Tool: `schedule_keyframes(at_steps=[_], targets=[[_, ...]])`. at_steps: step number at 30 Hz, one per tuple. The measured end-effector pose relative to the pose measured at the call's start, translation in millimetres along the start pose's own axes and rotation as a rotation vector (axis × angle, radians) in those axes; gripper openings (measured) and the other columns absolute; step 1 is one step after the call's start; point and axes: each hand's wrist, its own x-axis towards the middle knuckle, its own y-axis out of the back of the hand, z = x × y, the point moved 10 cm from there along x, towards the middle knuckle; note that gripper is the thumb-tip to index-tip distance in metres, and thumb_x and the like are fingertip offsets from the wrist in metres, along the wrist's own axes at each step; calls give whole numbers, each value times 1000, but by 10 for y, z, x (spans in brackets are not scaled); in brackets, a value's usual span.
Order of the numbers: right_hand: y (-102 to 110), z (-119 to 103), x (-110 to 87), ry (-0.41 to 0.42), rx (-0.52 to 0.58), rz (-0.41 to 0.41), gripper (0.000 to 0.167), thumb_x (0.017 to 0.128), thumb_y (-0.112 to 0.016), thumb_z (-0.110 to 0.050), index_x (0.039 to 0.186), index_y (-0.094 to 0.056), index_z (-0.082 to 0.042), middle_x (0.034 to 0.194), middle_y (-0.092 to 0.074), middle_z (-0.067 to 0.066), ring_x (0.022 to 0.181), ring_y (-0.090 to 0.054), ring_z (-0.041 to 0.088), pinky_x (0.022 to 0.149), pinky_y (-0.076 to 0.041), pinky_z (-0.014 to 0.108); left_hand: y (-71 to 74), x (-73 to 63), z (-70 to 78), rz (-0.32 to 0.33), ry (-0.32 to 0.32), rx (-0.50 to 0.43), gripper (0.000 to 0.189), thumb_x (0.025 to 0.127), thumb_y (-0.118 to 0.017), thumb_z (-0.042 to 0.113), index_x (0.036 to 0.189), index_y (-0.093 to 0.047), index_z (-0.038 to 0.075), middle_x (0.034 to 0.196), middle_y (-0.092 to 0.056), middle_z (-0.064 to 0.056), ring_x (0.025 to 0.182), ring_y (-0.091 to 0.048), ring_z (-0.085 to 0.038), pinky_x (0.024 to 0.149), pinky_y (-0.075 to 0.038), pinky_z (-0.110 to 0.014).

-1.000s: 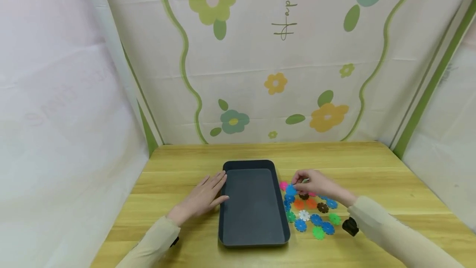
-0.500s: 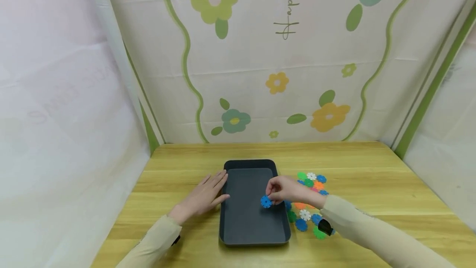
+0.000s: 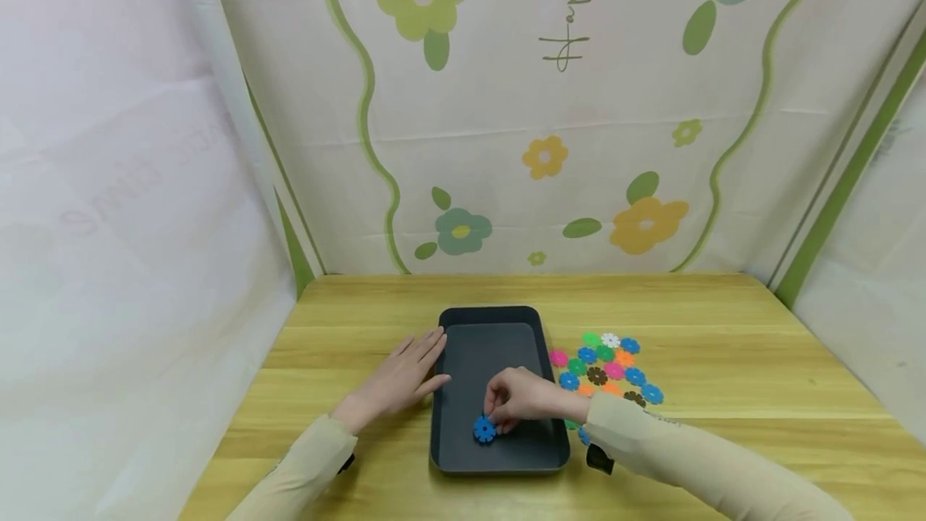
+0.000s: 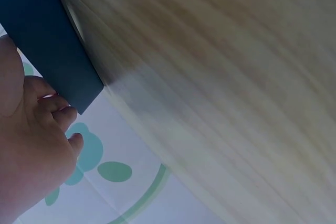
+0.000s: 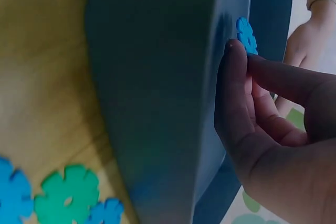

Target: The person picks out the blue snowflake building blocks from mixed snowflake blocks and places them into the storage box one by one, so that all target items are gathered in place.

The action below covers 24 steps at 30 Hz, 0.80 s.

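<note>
A dark grey rectangular tray (image 3: pixel 492 368) lies on the wooden table. Inside its near half, my right hand (image 3: pixel 522 397) pinches a blue notched plastic disc (image 3: pixel 484 429) between thumb and forefinger. The right wrist view shows the same blue disc (image 5: pixel 247 36) at the fingertips, just above or against the tray floor; I cannot tell which. My left hand (image 3: pixel 398 376) rests on the tray's left rim with straight fingers. In the left wrist view its fingers touch the outer side of the tray (image 4: pixel 58 51).
Several notched discs in blue, green, orange, pink, white and brown, such as a pink disc (image 3: pixel 559 358), lie right of the tray. My right forearm hides some of them. A patterned cloth (image 3: pixel 506 103) hangs behind the table (image 3: pixel 347 296).
My right hand has carried the blue disc from the pile leftward over the tray's rim and down toward the near part of its floor. The left hand keeps its place on the rim.
</note>
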Motion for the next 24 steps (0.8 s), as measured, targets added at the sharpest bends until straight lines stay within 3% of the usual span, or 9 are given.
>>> schedule_keyframes(at_steps=[8,24], targets=[[-132,-2,53,-37,54,-20,4,90,-69,-1,87,-71,1,76,-74,13,66,-73,24,63,-62,32,1,7,6,5,0,-1,73,104,-38,54,157,-26,6,166,-23,-9,154,-25,-24,126,-22,-49],[-185,15,49,-69,35,-15,8,88,-72,-3,82,-72,-7,75,-73,8,65,-72,18,62,-62,32,2,-1,5,-4,6,-11,73,104,-37,54,158,-23,7,166,-21,-9,154,-23,-24,126,-21,-49]])
